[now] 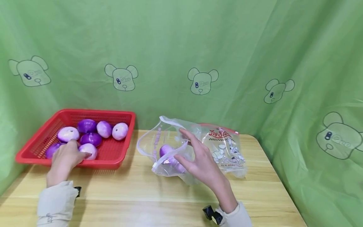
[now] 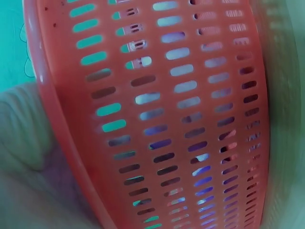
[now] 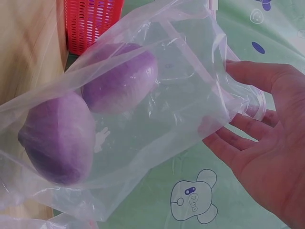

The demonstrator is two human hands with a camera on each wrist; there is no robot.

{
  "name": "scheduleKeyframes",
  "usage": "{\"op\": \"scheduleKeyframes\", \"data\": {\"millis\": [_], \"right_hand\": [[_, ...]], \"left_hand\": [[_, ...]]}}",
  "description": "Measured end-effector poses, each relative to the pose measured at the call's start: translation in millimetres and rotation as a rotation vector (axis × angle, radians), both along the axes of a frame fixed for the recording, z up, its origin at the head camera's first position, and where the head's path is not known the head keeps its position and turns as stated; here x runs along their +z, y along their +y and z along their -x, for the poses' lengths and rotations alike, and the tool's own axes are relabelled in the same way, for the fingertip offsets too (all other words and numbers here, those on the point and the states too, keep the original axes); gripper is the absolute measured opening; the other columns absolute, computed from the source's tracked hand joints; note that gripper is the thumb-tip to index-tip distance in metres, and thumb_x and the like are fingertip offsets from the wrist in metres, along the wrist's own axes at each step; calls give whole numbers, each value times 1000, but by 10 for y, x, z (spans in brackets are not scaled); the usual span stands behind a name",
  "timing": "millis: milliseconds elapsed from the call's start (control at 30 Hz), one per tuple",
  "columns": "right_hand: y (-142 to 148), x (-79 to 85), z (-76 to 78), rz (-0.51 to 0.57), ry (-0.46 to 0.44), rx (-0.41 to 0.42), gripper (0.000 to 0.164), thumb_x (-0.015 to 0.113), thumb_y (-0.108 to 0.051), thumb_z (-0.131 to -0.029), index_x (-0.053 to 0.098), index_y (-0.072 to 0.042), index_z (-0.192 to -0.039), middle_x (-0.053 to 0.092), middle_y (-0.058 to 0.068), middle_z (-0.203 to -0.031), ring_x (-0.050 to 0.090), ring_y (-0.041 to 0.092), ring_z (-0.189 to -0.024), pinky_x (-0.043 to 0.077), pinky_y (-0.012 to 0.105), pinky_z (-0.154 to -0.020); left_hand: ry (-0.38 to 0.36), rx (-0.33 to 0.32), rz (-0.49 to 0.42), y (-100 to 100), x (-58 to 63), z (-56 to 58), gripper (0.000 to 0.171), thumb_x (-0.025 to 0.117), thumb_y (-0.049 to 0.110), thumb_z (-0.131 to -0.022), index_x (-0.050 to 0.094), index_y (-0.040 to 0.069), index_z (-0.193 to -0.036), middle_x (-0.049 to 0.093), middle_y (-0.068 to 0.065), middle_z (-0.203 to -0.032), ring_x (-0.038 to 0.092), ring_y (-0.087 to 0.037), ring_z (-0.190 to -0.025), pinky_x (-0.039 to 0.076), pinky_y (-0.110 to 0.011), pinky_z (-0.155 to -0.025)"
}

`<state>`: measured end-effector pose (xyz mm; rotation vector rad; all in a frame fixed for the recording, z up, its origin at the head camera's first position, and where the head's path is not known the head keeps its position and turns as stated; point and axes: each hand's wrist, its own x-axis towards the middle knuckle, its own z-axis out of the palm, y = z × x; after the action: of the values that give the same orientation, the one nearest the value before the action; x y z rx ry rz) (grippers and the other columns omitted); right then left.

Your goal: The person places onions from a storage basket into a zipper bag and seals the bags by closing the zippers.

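- The left hand (image 1: 65,156) is down in the red basket (image 1: 112,162), thumb against a pale onion (image 1: 90,151); its fingertips are hidden, so I cannot tell whether it grips.
- The right hand (image 1: 205,164) is spread, thumb well apart from the fingers, touching the mouth of a clear bag (image 1: 171,122).
- That one bag's mouth faces left and toward the wearer; its body runs off to the right.
- Two purple onions (image 3: 62,138) lie inside it, touching or nearly so. In the right wrist view, one's tip points left, its long axis running up and down; the other's axis slants from lower left to upper right.
- Seven onions show in the basket, counting the pale one. The two deep purple ones (image 1: 90,139) at its middle lie with long axes left to right.
- A printed bag (image 1: 222,146) lies right of the clear one on the tabletop (image 1: 119,205).
- Five bear heads show on the green curtain (image 1: 164,41) in the head view.
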<state>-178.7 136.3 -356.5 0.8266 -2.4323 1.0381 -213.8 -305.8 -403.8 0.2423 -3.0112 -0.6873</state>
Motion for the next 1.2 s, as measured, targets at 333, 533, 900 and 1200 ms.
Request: {"op": "scheduleKeyframes", "data": {"millis": [333,533,900,1200], "right_hand": [[3,-22,16,-9,-5,6,84,80,-20,-85,32,-21,-154,49,2,-148,53,22,-129,43,46,-107],[34,-30,21,-15,-10,-12,85,80,-20,-85,32,-22,-155,50,3,-148,54,23,-128,43,47,-107],[35,-29,28,-13,-14,-9,84,80,-20,-85,32,-23,-155,50,3,-147,53,22,-129,44,46,-106],[31,-26,27,-16,-2,-14,85,80,-20,-85,32,-23,-155,51,3,-147,54,23,-128,44,46,-106]], "left_hand": [[97,36,19,78,-1,-29,47,78,26,-79,52,-8,-95,56,-41,-91,57,-57,-82,40,-54,-59],[119,35,-10,116,21,-32,47,76,25,-81,50,-7,-104,56,-41,-96,56,-59,-85,41,-56,-59],[280,24,-77,230,70,-14,54,74,15,-82,50,-15,-120,54,-43,-107,54,-63,-95,43,-67,-72],[427,6,-119,430,211,-39,55,72,14,-88,48,-11,-130,53,-39,-119,51,-59,-105,41,-69,-80]]}}
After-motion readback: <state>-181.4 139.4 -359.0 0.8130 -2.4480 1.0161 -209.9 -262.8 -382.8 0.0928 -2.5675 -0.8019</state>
